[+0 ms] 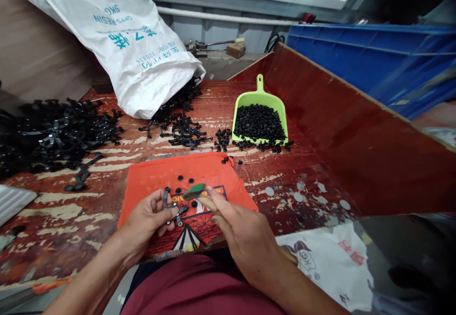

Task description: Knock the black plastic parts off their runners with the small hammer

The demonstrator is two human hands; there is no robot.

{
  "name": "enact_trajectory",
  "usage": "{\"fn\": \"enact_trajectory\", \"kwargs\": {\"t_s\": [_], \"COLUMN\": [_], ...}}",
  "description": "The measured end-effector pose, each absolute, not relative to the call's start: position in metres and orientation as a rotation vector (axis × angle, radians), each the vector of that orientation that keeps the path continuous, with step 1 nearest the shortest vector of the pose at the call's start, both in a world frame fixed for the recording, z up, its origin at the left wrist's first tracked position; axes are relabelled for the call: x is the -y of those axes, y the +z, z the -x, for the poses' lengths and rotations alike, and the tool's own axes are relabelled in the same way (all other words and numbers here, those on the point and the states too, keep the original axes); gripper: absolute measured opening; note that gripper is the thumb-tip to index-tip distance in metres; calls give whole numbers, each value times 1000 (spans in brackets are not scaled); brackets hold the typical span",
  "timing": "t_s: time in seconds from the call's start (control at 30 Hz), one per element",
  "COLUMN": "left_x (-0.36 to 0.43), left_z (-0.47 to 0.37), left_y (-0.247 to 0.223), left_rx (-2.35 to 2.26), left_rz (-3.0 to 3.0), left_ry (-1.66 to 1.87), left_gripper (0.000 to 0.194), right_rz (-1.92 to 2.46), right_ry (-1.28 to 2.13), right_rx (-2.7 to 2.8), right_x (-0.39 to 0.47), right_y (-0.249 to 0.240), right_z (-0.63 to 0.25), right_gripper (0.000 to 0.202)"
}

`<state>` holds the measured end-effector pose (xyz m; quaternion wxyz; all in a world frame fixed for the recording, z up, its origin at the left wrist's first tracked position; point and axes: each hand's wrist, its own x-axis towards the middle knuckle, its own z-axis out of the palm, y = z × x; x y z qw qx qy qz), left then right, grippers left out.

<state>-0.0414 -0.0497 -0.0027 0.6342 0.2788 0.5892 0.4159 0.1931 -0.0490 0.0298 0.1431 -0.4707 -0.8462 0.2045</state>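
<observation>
My left hand [144, 220] pinches a black plastic moulded piece [175, 213] with several arms and small round ends, held just over an orange-red printed cloth [149, 175]. In my right hand [245, 234] is a small hammer [194, 191] with a green, slightly blurred head and a wooden handle. Its head hovers close above and beside the black piece; whether they touch, I cannot tell. Several loose round black caps [180, 178] lie on the cloth around the hammer head.
A light green dustpan [260, 97] full of small black caps stands behind the cloth. Branched black parts [53, 132] are heaped at left, and more spill from a white sack [142, 63]. A wooden board [331, 129] borders the worn red table [221, 96] at right, beside a blue crate [356, 58].
</observation>
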Motion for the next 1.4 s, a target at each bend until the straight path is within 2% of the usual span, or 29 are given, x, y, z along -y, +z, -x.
{"fn": "enact_trajectory", "kwargs": {"t_s": [0.37,0.57,0.7,0.87,1.4], "left_x": [51,55,52,35,21], "left_z": [40,42,45,51,32], "left_y": [-5,9,24,23,9], "left_rx": [-1350,-1346,-1353,-1386,-1549], "left_rz": [-724,-522,-279,-321,-445], "left_ry": [955,1041,1155,1257,1300], "left_gripper": [42,37,38,40,45], "right_rz": [1395,1418,1453,1444,1503], "right_ry": [537,845,912,1003,926], "right_rx": [2567,2290,2155,2158,2203], "right_x": [54,44,39,43,46], "right_y": [27,34,33,24,13], "right_z": [-186,-192,-203,-204,-202], "right_gripper": [53,50,50,52,50]}}
